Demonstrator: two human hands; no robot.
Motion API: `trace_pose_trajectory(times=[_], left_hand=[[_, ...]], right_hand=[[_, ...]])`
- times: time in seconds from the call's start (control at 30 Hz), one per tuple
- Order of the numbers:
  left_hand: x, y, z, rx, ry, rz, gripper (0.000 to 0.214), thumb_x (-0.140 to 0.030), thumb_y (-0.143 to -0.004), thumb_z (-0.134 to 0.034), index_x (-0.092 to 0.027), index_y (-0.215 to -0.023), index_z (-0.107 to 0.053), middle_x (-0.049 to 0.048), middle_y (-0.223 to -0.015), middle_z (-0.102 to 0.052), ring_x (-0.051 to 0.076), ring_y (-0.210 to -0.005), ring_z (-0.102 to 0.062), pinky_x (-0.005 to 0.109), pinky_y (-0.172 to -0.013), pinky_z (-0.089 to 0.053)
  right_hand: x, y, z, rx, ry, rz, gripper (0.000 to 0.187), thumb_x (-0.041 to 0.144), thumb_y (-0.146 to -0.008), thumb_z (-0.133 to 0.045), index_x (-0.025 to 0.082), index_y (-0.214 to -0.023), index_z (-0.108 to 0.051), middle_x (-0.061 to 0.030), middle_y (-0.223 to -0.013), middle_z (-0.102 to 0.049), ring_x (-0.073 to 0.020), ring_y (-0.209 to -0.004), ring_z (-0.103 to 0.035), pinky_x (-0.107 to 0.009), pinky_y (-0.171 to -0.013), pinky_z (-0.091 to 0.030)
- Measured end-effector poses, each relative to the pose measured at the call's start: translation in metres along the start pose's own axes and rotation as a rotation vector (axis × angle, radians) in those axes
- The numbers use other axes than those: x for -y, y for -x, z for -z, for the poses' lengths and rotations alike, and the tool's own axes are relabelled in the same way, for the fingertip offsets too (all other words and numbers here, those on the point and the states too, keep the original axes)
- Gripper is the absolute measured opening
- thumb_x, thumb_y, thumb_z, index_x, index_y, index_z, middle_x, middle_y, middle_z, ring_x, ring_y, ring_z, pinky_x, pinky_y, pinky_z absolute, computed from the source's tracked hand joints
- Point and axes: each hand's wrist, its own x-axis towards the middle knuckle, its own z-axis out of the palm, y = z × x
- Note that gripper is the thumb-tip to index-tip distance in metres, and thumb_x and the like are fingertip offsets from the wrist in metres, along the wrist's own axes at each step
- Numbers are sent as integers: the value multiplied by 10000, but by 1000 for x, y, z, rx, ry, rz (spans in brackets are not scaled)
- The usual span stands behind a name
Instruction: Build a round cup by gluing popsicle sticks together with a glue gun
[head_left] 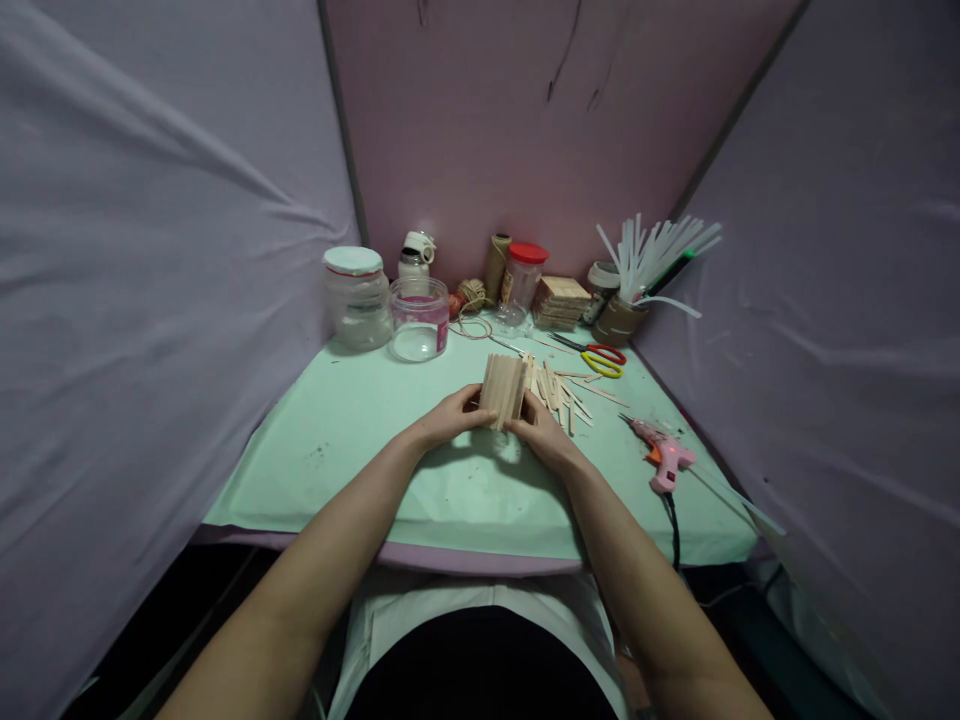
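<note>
Between my two hands is a block of wooden craft sticks [502, 388], set side by side, with its slatted face tilted toward me. My left hand [454, 414] grips its left side near the lower corner, thumb in front. On the opposite edge my right hand [545, 428] is closed too, its thumb at the bottom and its other fingers partly hidden behind. Just past the block, a loose pile of craft sticks [556, 392] lies scattered on the green-covered table [360, 450].
A pink glue gun [666, 455] with a glue stick and cord lies at right. Scissors [604, 358] rest behind the pile. Along the back stand a clear open jar [418, 330], a white-lidded jar [356, 305], a red-lidded jar [521, 285], stacked wooden squares [561, 303] and a holder of glue sticks [619, 320].
</note>
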Motion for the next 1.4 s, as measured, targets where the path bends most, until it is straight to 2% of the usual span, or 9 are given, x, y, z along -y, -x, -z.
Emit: trace_pose_trajectory(times=[0.27,0.47,0.77,1.13,1.4], left_hand=[[1,2,1,56,112,-1,720,-407,-715,-777,-130,-1321,-505,170,-1346,-570,332,-1248,-534,455,-1035,-431],[3,1,1,67,115,1,715,-400,-708,-790,-125,-1306,-510,177,-1339,-569,338,-1247,-532,468,-1034,-432],[8,0,0,55,134,-15,735,-414,-674,-812,-124,-1290,-536,172,-1289,-601,345,-1212,-552,494,-1027,-429],[10,0,-1,57,83,-55,731,-456,-693,-794,-117,-1278,-516,156,-1285,-597,320,-1189,-559,426,-989,-449],[9,0,-1,25,85,-72,730,-438,-682,-804,-119,-1278,-529,169,-1294,-596,337,-1183,-562,463,-1003,-441]], right_hand=[[8,5,-1,24,-56,-17,665,319,-692,-751,230,-1311,-526,-61,-1284,-629,-273,-1169,-590,-430,-1047,-432],[8,6,1,48,-37,-5,654,306,-686,-757,217,-1294,-533,-68,-1303,-614,-271,-1168,-588,-410,-1028,-450],[2,5,2,46,-16,21,668,311,-688,-759,216,-1304,-520,-80,-1289,-616,-275,-1155,-595,-418,-1002,-469],[-5,5,4,74,-64,36,685,356,-702,-765,221,-1316,-491,-79,-1303,-600,-275,-1185,-574,-415,-1023,-450],[-8,3,4,85,-87,52,723,394,-687,-784,229,-1323,-483,-86,-1341,-572,-288,-1229,-547,-427,-1046,-435]])
